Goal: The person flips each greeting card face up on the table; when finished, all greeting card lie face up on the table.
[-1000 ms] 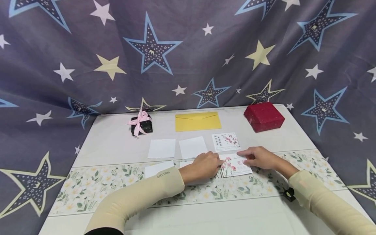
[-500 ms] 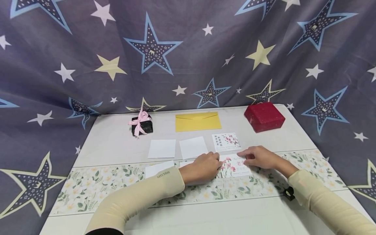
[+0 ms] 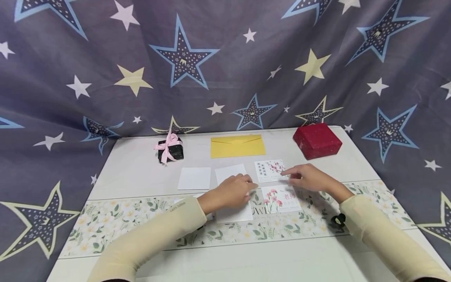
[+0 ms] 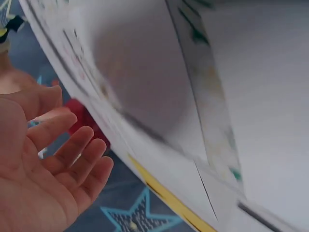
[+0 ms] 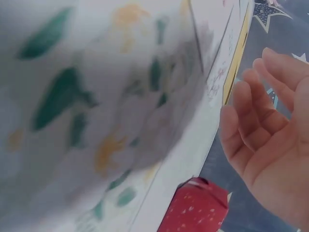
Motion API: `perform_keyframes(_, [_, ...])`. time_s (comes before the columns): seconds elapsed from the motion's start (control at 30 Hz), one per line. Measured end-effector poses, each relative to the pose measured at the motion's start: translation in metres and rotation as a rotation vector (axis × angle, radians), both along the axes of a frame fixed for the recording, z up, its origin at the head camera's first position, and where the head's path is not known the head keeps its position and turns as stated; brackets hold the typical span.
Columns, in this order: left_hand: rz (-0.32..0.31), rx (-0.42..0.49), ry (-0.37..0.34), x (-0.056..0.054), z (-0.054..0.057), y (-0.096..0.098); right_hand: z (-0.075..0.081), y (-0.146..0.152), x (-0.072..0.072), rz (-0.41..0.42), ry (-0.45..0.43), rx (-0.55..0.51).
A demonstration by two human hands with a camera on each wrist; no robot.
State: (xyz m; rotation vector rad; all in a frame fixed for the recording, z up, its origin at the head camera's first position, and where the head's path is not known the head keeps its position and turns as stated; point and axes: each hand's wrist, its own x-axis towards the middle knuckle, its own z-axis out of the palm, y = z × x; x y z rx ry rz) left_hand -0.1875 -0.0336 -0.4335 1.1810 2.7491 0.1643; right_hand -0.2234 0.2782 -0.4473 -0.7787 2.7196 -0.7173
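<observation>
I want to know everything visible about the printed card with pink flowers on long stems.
The flower card looks like thin white paper or cardboard, rectangular. Pink blooms on slender stems fill its left part; pink characters stand at right; fainter text is unreadable. It lies flat, printed side up, on the floral band, just in front of the other printed card. The left hand is apart from it; whether the right hand touches its far corner is unclear.

I have the left arm (image 3: 151, 235) and right arm (image 3: 382, 235) stretched forward. The left hand (image 3: 230, 192) is palm down, fingers (image 4: 96, 180) loosely bent; the right hand (image 3: 310, 178) points inward.
</observation>
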Motion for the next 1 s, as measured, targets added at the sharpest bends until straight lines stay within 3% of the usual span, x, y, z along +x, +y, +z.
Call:
perform_keyframes(0.27, [0.141, 0.057, 0.001, -0.018, 0.008, -0.044, 0.003, -0.027, -0.018, 0.012, -0.018, 0.008])
perform_keyframes(0.5, [0.225, 0.076, 0.055, -0.025, 0.002, -0.080, -0.004, -0.052, -0.031, 0.018, -0.013, -0.009])
perform_keyframes(0.7, [0.226, 0.086, 0.062, -0.027, -0.011, -0.090, -0.010, -0.077, -0.041, 0.046, 0.001, -0.028])
perform_keyframes(1.0, [0.224, 0.040, 0.039, -0.028, -0.025, -0.090, -0.016, -0.109, -0.056, 0.048, -0.029, 0.010])
